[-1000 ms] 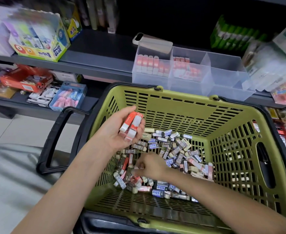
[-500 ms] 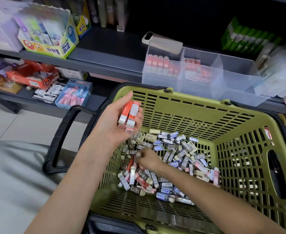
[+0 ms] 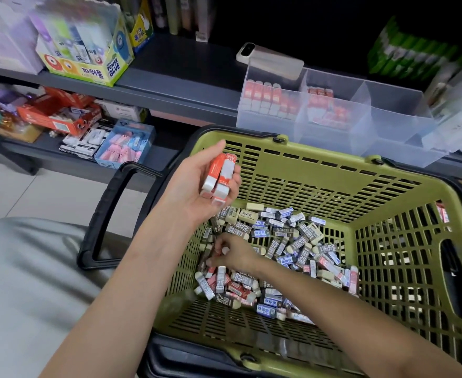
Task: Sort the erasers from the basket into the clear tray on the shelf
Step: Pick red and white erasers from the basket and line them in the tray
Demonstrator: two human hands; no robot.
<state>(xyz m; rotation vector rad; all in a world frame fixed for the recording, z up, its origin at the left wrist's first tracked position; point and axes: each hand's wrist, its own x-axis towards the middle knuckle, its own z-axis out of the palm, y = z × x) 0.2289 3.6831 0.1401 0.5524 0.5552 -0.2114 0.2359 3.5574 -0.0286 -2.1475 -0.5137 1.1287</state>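
Above basket rim (image 3: 325, 154), left hand (image 3: 197, 186) with two erasers (image 3: 220, 174)

In the basket (image 3: 333, 166), right hand (image 3: 235, 255) touches the pile (image 3: 292, 241); left hand (image 3: 193, 192) grips two erasers (image 3: 221, 173).

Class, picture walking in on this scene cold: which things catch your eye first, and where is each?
The olive-green basket fills the foreground, a heap of erasers on its floor. Over its left side the left hand holds red-and-white erasers, while the right hand reaches into the heap. Behind, a clear tray on the shelf holds red erasers in two compartments.
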